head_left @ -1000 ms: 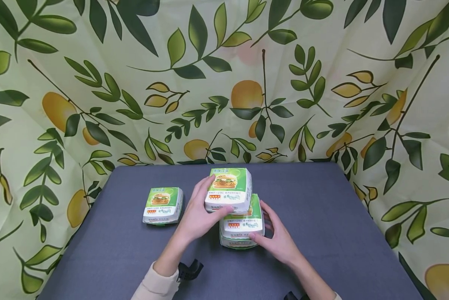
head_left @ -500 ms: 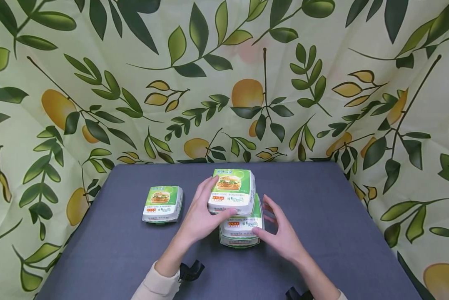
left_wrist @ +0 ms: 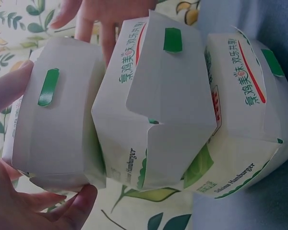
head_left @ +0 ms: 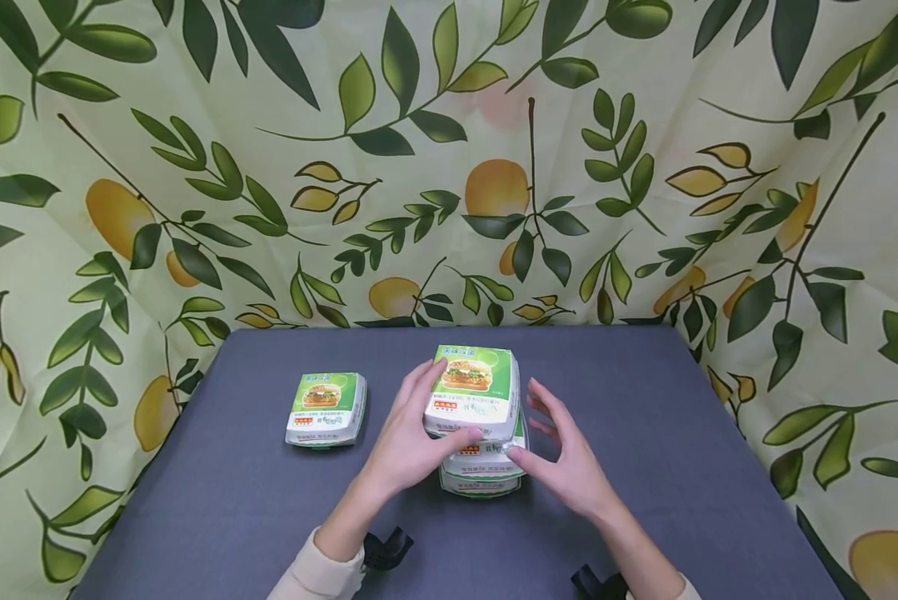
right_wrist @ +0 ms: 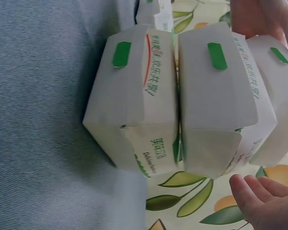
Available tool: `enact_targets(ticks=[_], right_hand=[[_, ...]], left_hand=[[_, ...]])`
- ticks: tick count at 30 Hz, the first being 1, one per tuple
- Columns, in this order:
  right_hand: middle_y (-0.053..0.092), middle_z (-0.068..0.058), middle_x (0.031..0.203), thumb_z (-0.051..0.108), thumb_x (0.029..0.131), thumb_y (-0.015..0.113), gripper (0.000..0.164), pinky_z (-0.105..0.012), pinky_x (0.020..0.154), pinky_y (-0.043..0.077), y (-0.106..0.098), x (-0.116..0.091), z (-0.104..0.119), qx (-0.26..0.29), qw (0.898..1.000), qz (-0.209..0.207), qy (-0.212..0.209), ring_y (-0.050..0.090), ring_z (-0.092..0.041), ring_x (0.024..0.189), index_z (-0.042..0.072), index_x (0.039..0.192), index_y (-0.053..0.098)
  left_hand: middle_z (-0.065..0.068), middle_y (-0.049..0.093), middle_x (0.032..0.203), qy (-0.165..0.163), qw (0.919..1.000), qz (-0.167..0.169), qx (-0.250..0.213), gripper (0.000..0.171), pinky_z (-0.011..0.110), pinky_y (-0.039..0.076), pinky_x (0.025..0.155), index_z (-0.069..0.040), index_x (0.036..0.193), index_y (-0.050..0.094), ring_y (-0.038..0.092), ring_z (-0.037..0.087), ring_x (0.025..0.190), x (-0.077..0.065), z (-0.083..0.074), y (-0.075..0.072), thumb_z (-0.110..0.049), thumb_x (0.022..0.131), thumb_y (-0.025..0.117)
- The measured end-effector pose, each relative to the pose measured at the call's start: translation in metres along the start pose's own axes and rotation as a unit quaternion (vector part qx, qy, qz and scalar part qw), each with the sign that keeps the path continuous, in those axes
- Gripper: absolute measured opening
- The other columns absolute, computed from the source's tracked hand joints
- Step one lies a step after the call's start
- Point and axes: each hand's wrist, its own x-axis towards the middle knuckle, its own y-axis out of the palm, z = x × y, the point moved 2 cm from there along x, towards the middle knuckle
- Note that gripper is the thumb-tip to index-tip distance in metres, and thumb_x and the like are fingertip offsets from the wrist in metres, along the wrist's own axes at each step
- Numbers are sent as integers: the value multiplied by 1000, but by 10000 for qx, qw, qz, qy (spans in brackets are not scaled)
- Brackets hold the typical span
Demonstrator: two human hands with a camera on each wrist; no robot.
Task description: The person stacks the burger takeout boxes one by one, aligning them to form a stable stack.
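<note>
My left hand grips a white and green hamburger box from its left side, thumb along the front. Directly below it, a second hamburger box rests on a third one, which stands on the table. The held box covers most of the middle box's top; the left wrist view shows only a narrow gap between them, if any. My right hand is beside the stack's right side, fingers loosely spread and holding nothing. Its thumb is close to the middle box; contact cannot be told.
Another hamburger box sits alone on the blue-grey tablecloth, left of the stack. Behind and beside the table hangs a leaf-and-fruit patterned cloth.
My left hand has carried the top box right and slightly toward me, more squarely over the stack. My right hand has loosened from the stack's right side and moved slightly outward.
</note>
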Motion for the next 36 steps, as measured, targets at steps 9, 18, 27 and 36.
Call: enact_targets(ticks=[9, 18, 27, 36], right_hand=[[33, -6, 161, 12, 89, 78, 88, -32, 111, 41, 1, 5, 6, 71, 9998, 145, -97, 36, -37, 142, 16, 161, 28], [33, -3, 161, 14, 90, 77, 88, -33, 111, 40, 1, 9, 4, 131, 9995, 269, -52, 37, -29, 141, 21, 161, 26], [34, -8, 160, 12, 94, 69, 81, -20, 109, 36, -2, 10, 4, 298, 9993, 229, -67, 38, -31, 140, 16, 162, 25], [36, -9, 158, 12, 95, 68, 78, -18, 106, 38, -3, 12, 5, 340, 9993, 158, -51, 42, -20, 136, 14, 161, 27]], left_hand=[[1, 26, 164, 34, 9999, -48, 88, 97, 67, 32, 109, -34, 158, 35, 30, 33, 146, -3, -1, 3, -57, 78, 84], [-1, 26, 163, 233, 9996, 25, -124, 96, 63, 31, 111, -34, 160, 32, 29, 28, 146, -5, 0, 7, -52, 81, 83], [-2, 30, 161, 536, 9972, 82, -522, 86, 46, 47, 102, -22, 158, 38, 40, 18, 139, -5, 3, 5, -37, 86, 82], [0, 35, 159, 671, 9954, 44, -678, 81, 40, 50, 101, -18, 155, 43, 44, 17, 136, -5, 6, 5, -32, 87, 83]])
